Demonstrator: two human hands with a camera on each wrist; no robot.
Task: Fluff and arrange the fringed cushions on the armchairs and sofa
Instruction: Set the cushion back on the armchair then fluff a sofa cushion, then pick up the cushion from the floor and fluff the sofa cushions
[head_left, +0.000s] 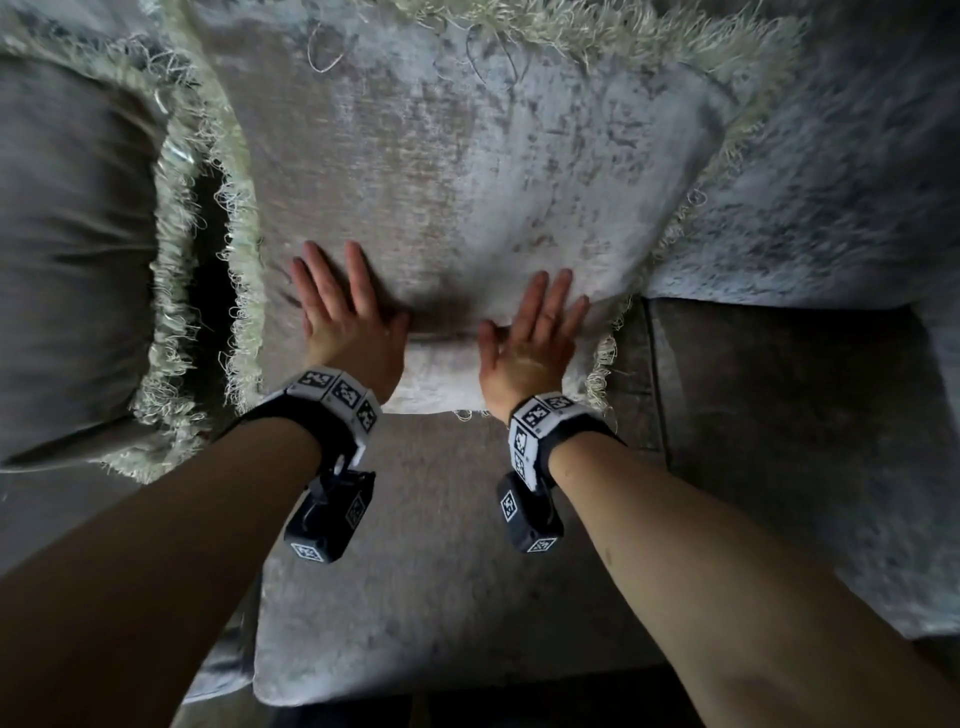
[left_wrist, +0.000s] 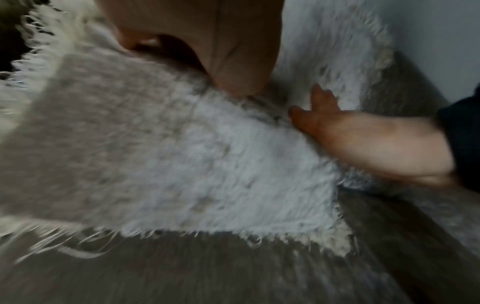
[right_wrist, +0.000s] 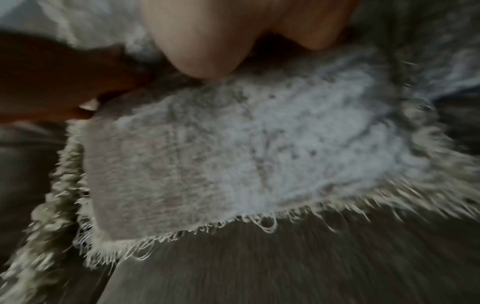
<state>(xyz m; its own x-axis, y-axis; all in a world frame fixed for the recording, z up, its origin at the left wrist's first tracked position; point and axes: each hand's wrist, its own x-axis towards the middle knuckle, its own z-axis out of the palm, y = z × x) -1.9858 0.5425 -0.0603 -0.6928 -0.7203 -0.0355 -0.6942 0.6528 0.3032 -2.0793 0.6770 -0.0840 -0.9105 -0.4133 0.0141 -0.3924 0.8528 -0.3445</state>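
Head view: the left hand (head_left: 345, 317) and the right hand (head_left: 530, 332) are laid flat, fingers straight and spread, on the lower part of a pale silver-grey velvet cushion with a cream fringe (head_left: 467, 171). Nothing is grasped by either hand; both palms are pressed into the fabric, and a dark dent is seen between the thumbs, just above the cushion's bottom edge. The same is shown by the wrist views, though both are blurred. The cushion is stood against the back of the grey velvet seat (head_left: 447, 571), its bottom edge on the seat cushion and its right fringe touching the seat's right arm (head_left: 810, 208). Just beside its left edge, a second cushion of taupe velvet with a cream fringe (head_left: 78, 249) is leaned, with a dark gap left between the two fringes.

Several risks can be judged from here. If the pressing is kept low and central, the filling is likely to be driven upward and a crease left along the bottom. Loose fringe threads near the fingers could be snagged and pulled out. A sideways push could knock the pressed cushion into the taupe one and tip it.
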